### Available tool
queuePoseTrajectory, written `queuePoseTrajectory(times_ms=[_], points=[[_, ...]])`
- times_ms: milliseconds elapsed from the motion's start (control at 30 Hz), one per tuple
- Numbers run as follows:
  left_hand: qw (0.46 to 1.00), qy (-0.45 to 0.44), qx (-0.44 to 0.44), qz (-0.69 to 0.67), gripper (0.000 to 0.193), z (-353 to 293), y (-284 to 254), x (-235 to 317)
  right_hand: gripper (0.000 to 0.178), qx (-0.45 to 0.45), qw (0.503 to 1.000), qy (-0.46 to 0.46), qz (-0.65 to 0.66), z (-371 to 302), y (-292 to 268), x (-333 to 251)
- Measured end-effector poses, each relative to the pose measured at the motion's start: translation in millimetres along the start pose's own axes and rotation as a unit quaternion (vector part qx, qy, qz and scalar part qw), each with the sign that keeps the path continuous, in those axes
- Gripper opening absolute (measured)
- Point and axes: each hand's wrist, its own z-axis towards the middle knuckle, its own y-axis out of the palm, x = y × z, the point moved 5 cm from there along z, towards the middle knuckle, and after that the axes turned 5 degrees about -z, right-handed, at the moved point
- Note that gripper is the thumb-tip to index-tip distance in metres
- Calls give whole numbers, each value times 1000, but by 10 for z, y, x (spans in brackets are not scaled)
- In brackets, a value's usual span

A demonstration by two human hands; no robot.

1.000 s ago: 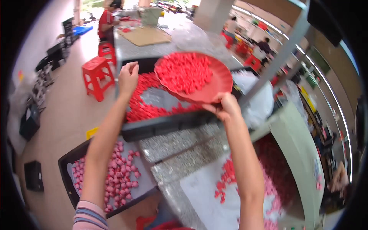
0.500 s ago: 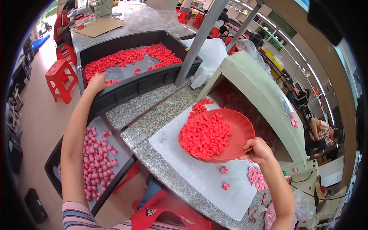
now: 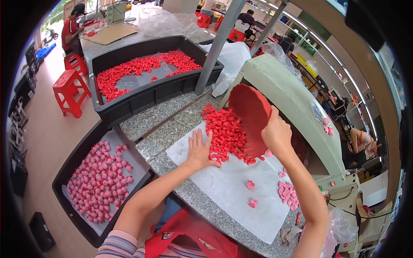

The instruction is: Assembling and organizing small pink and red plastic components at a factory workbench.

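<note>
My right hand grips the rim of a red scalloped bowl, tipped on its side with its mouth facing left. Small red pieces lie heaped on white paper at the bowl's mouth. My left hand rests flat on the paper, fingers spread, at the left edge of the heap. Two loose pink pieces lie on the paper nearer to me. A cluster of pink pieces sits at the paper's right side.
A black tray with more red pieces stands at the far left, beside a grey metal post. Below it, another black tray holds pink-and-red pieces. A pale green hooded machine borders the paper. A red stool stands left.
My left hand has come from the far black tray to the paper. My right hand has tipped the bowl, and its red pieces now lie in a heap on the paper.
</note>
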Motion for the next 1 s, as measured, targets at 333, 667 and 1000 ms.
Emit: queuePoseTrajectory(times_ms=[333,667,1000], points=[[992,101,70,27,106,108,11,1,54,299,935,-181,-58,-958,-128,-210],[961,216,118,-124,59,-16,-95,803,64,276,606,469,580,-3625,459,1501],[970,233,-50,-48,63,1320,827,1698,57,215,433,555,677,-4709,948,1649]])
